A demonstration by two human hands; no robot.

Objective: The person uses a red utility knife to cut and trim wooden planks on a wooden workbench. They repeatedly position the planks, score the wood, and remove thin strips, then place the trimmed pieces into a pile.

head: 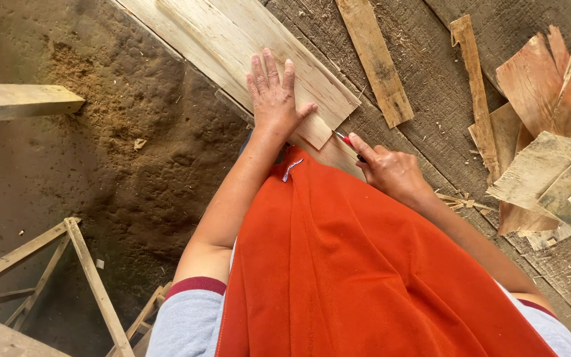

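The left hand [273,98] is pressing spread flat on the pale wooden board [246,46]; the right hand [391,170], just beside it, is pinching a red-handled tool [345,139] at the board's near edge.

Left hand [273,96] lay flat on the board [232,39] at upper centre, right hand [391,172] just right and lower, gripping a pencil [346,140] at the board's edge, plank [375,59] beyond, wood scraps [550,165] at right, wooden frame [67,277] lower left.

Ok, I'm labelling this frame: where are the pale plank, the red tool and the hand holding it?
pale plank [232,33], head view, bare face above the left hand.
red tool [346,140], head view, its exposed red tip.
right hand [391,170], head view, back of the hand.
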